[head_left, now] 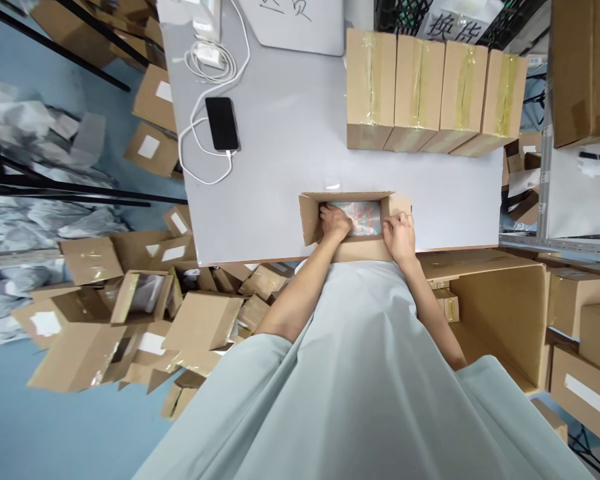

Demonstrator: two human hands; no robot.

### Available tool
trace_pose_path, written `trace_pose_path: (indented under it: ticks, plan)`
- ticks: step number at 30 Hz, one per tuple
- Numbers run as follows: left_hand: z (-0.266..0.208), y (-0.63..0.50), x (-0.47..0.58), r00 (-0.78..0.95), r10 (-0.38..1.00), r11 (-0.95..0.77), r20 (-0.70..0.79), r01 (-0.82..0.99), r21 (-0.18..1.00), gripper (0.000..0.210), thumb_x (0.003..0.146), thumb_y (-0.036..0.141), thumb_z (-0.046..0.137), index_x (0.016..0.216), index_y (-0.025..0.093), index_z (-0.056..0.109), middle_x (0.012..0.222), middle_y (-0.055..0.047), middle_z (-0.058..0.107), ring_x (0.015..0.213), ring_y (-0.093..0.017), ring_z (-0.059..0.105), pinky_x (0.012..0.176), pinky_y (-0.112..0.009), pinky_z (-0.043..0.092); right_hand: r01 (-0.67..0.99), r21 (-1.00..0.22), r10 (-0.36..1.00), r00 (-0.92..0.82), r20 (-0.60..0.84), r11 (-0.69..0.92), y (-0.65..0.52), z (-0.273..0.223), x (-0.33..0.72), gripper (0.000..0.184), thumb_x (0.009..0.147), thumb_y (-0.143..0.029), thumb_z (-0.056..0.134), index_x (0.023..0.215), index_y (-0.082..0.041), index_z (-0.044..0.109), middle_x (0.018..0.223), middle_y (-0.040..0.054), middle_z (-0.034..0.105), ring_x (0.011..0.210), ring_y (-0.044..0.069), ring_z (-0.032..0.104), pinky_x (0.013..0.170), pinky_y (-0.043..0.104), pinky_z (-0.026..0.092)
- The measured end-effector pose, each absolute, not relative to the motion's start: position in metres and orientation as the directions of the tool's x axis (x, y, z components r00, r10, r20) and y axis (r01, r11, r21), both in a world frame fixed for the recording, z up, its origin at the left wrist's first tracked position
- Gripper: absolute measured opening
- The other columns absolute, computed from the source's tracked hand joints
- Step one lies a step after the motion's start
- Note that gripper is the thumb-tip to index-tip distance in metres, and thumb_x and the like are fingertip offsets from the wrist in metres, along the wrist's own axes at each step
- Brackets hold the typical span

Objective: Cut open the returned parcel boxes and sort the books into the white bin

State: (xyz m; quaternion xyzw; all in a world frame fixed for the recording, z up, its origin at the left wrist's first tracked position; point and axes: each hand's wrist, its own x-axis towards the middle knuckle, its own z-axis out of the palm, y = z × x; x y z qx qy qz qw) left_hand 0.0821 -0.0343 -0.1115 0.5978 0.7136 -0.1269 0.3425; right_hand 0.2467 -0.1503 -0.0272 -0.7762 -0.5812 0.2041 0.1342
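An open cardboard box [365, 251] stands at the table's near edge, its flaps folded outward. Inside it lies a clear plastic-wrapped item [363, 218] with pink and pale blue print; the left part of that item is hidden by my hand. My left hand [335, 220] reaches down into the box's left end, fingers stretched toward the inner wall and partly hidden. On the right side, my right hand [400, 235] has its fingers curled closed on the box's right flap [400, 203].
Several taped cartons [420, 87] stand in a row at the table's back right. A black phone [223, 124] with a white cable [195, 100] lies on the left. A laptop lid [300, 23] is at the back. Discarded boxes [200, 327] pile up on the floor; a large open carton [500, 320] sits right.
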Motion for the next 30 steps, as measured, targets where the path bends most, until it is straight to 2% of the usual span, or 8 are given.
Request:
trace_pose_path:
  ticks: [7,11,15,17,22,26,28,30]
  plan:
    - [-0.112,-0.020,0.077,-0.123,0.706,0.367,-0.698,0.906,0.212,0.075,0.091,0.028,0.080,0.155,0.002,0.050,0.146,-0.036,0.063,0.139,-0.043,0.065,0.106,-0.049,0.058,0.848,-0.456,0.963,0.239,-0.127,-0.270,-0.149,-0.034,0.247,0.033,0.108,-0.024,0.051,0.118,-0.018,0.082,0.114,0.0172,0.066,0.116,0.036,0.056,0.108,0.053,0.054]
    - [-0.096,-0.014,0.068,-0.065,0.698,0.327,-0.713,0.915,0.236,0.056,0.097,0.028,0.075,0.146,0.003,0.064,0.146,-0.036,0.066,0.135,-0.042,0.069,0.103,-0.047,0.059,0.840,-0.461,0.958,0.241,-0.156,-0.286,-0.147,-0.035,0.248,0.033,0.107,-0.023,0.052,0.120,-0.015,0.081,0.115,0.0188,0.065,0.117,0.038,0.055,0.110,0.057,0.051]
    - [-0.066,-0.021,0.059,0.079,0.719,0.224,-0.690,0.914,0.338,0.039,0.105,0.036,0.069,0.137,0.014,0.074,0.141,-0.024,0.074,0.129,-0.036,0.072,0.103,-0.042,0.057,0.834,-0.463,0.953,0.250,-0.171,-0.302,-0.146,-0.036,0.247,0.031,0.106,-0.023,0.053,0.120,-0.015,0.080,0.119,0.0199,0.064,0.123,0.039,0.054,0.114,0.059,0.047]
    - [-0.043,-0.031,0.056,0.189,0.757,0.113,-0.625,0.905,0.410,0.034,0.106,0.038,0.070,0.134,0.020,0.076,0.139,-0.018,0.075,0.128,-0.034,0.071,0.104,-0.040,0.056,0.839,-0.461,0.957,0.253,-0.138,-0.288,-0.145,-0.036,0.245,0.031,0.106,-0.024,0.053,0.120,-0.016,0.080,0.119,0.0196,0.066,0.122,0.039,0.055,0.115,0.060,0.047]
    - [0.028,-0.054,0.049,0.403,0.867,-0.184,-0.293,0.805,0.563,0.018,0.107,0.032,0.066,0.108,0.018,0.078,0.127,-0.016,0.072,0.123,-0.033,0.067,0.106,-0.040,0.055,0.801,-0.522,0.955,0.273,-0.119,-0.294,-0.145,-0.032,0.245,0.036,0.107,-0.031,0.053,0.131,-0.016,0.077,0.122,0.0198,0.072,0.121,0.038,0.060,0.116,0.059,0.050]
    - [0.076,-0.052,0.024,0.336,0.928,-0.049,-0.163,0.542,0.839,0.018,0.102,0.036,0.073,0.106,0.019,0.078,0.116,-0.009,0.077,0.106,-0.026,0.073,0.099,-0.036,0.058,0.553,-0.749,0.909,0.386,-0.158,-0.366,-0.150,-0.017,0.245,0.050,0.106,-0.055,0.062,0.134,-0.016,0.074,0.126,0.0200,0.077,0.119,0.035,0.069,0.113,0.057,0.056]
    - [0.090,-0.049,0.010,0.238,0.950,0.121,-0.203,0.321,0.939,0.030,0.098,0.047,0.080,0.108,0.019,0.080,0.108,-0.007,0.080,0.103,-0.026,0.075,0.095,-0.036,0.060,0.274,-0.872,0.857,0.445,-0.259,-0.406,-0.153,-0.004,0.239,0.062,0.100,-0.069,0.068,0.135,-0.018,0.073,0.128,0.0186,0.079,0.119,0.034,0.074,0.107,0.053,0.062]
    - [0.096,-0.050,0.003,0.151,0.938,0.306,-0.312,0.063,0.950,0.046,0.088,0.058,0.088,0.111,0.019,0.080,0.110,-0.008,0.083,0.105,-0.028,0.078,0.094,-0.038,0.063,-0.026,-0.922,0.841,0.399,-0.365,-0.387,-0.155,0.012,0.228,0.068,0.094,-0.074,0.074,0.137,-0.023,0.072,0.134,0.0158,0.080,0.124,0.033,0.076,0.104,0.048,0.065]
